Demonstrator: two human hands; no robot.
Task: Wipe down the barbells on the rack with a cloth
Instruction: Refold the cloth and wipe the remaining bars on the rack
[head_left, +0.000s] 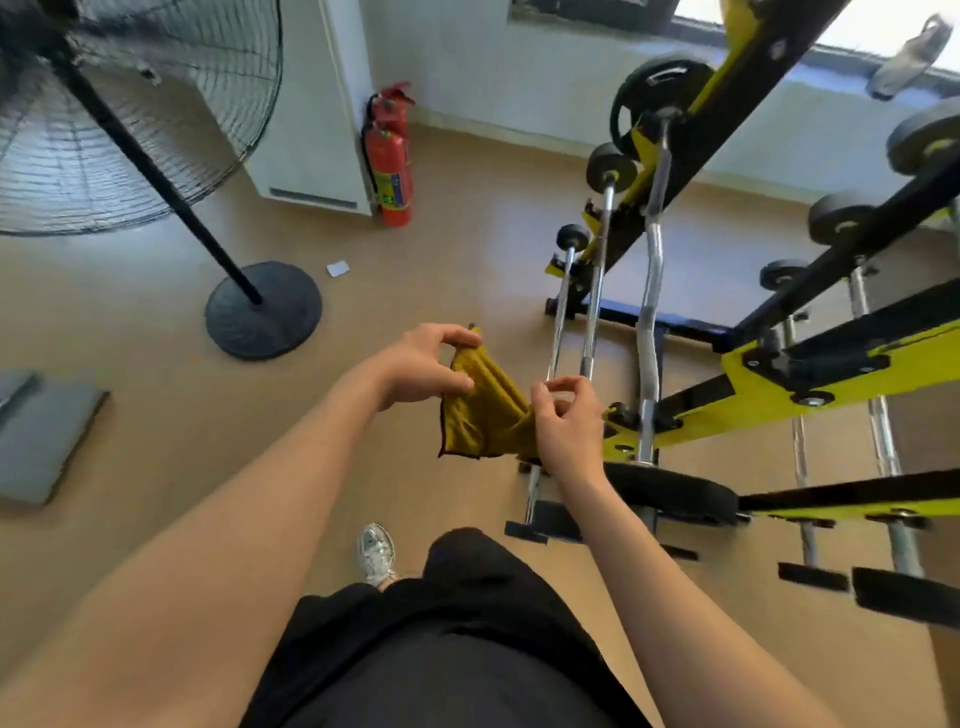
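A mustard-yellow cloth (480, 410) with a dark hem hangs between my hands, in front of me and above the floor. My left hand (426, 364) pinches its upper left corner. My right hand (566, 426) pinches its right side. Just to the right stands the yellow and black rack (810, 379) with several chrome barbells lying across it. The curl bar (652, 291) is the one nearest my right hand, and two straight bars (592, 312) lie left of it. The cloth touches no bar.
A big standing fan has its round base (263, 310) on the floor at the left. A red fire extinguisher (392, 161) stands by the white wall unit. A grey mat (41, 431) lies at far left. My shoe (376, 553) is below the cloth.
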